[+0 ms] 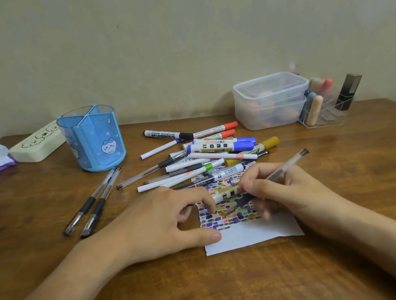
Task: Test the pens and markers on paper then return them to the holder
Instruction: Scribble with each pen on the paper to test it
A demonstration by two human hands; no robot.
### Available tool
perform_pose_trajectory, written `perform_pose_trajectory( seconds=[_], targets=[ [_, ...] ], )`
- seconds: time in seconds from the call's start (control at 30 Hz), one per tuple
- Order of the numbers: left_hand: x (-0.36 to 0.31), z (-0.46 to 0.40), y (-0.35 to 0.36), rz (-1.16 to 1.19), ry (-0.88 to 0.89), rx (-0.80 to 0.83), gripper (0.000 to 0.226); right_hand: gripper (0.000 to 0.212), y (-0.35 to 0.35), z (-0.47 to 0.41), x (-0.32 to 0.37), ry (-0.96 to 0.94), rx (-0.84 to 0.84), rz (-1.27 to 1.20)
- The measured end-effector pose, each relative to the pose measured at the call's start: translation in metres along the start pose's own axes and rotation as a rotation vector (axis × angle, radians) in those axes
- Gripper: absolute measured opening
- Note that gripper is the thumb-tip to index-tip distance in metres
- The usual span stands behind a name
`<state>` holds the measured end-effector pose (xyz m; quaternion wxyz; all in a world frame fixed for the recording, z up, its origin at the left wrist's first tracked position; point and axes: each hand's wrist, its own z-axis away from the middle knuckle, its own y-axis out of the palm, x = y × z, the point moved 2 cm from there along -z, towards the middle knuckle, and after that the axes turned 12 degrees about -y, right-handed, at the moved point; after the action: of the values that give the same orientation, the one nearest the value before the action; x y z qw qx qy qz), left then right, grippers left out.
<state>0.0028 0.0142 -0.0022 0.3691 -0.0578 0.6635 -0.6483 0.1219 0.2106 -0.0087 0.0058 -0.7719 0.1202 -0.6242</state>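
- Head view: the right hand (269,185) grips a clear gel pen (277,174) in a writing hold, with the tip down on the paper (253,233) and the capped end slanting up and away to the right. That is the hold for making a test mark.
- The left hand (166,219) lies on the paper's left edge, thumb flat on the sheet and fingers loosely curled around nothing. It seems placed there to keep the sheet from sliding under the strokes.
- The paper's upper part is crowded with small colour patches, and the near part is blank, so there is room for more tests.
- A loose heap of markers and pens (205,154) lies on the table (211,294) just beyond the paper, some overlapping its far edge, close by for picking up.
- Two dark-gripped pens (91,209) lie side by side apart from the heap, left of the paper; why they are set apart I cannot tell.
- The blue holder (92,138) stands upright at the back left with its compartments apparently empty, so the return step looks not yet begun.
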Motion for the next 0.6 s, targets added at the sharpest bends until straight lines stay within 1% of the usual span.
perform_pose_trajectory(
  seconds=[0.07, 0.1, 0.23, 0.33, 0.6],
  targets=[
    [-0.0010, 0.0001, 0.0015, -0.066, 0.004, 0.018, 0.039, 0.027, 0.0021, 0.0016, 0.0003, 0.003, 0.009, 0.011],
    [-0.0015, 0.0003, 0.0020, -0.091, 0.003, 0.023, 0.040, 0.027, 0.0028, 0.0020, 0.0005, -0.003, 0.019, 0.028],
    [-0.0011, 0.0002, 0.0032, -0.130, 0.006, 0.028, 0.042, 0.003, 0.0045, 0.0013, 0.0016, -0.070, 0.087, 0.209],
    [0.0001, -0.0006, 0.0041, -0.130, 0.006, 0.035, 0.043, 0.006, 0.0042, 0.0012, -0.0005, -0.077, 0.086, 0.322],
    [0.0018, -0.0019, 0.0051, -0.126, 0.003, 0.048, 0.043, 0.007, 0.0052, 0.0008, -0.0005, -0.105, 0.107, 0.405]
  ],
)
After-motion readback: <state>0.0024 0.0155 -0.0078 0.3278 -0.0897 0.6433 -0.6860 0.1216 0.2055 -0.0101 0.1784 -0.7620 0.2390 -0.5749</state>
